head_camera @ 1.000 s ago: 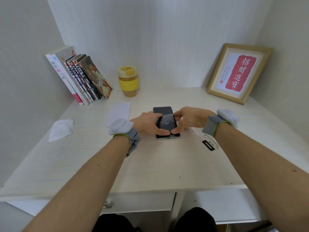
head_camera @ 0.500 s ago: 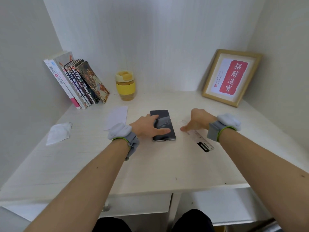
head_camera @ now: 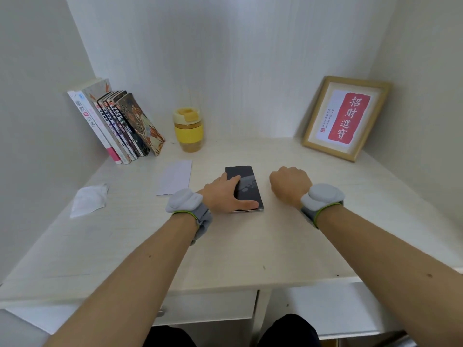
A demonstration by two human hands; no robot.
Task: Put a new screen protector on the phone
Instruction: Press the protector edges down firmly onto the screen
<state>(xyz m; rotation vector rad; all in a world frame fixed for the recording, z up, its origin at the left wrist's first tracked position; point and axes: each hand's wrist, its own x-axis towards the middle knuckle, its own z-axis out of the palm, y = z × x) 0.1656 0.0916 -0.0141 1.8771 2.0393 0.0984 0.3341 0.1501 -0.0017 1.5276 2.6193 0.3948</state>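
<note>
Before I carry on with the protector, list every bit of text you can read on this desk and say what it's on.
"招財進寶": large characters on the red panel in the framed picture.
Small column of characters and a red seal beside that panel: too small to read.
"幽默" above "问画": spine of the white book; the second pair is blurred, so uncertain.
Spines of the darker books: print too small to read.
Phone, yellow cup, white paper: no readable text.

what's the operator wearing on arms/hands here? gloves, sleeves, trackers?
No gloves or sleeves: both forearms and hands are bare. Each wrist carries a grey fabric band edged with a thin green loop, topped by a rounded pale grey pod: one behind the left hand, one behind the right hand. No cables or printed markings visible.
</note>
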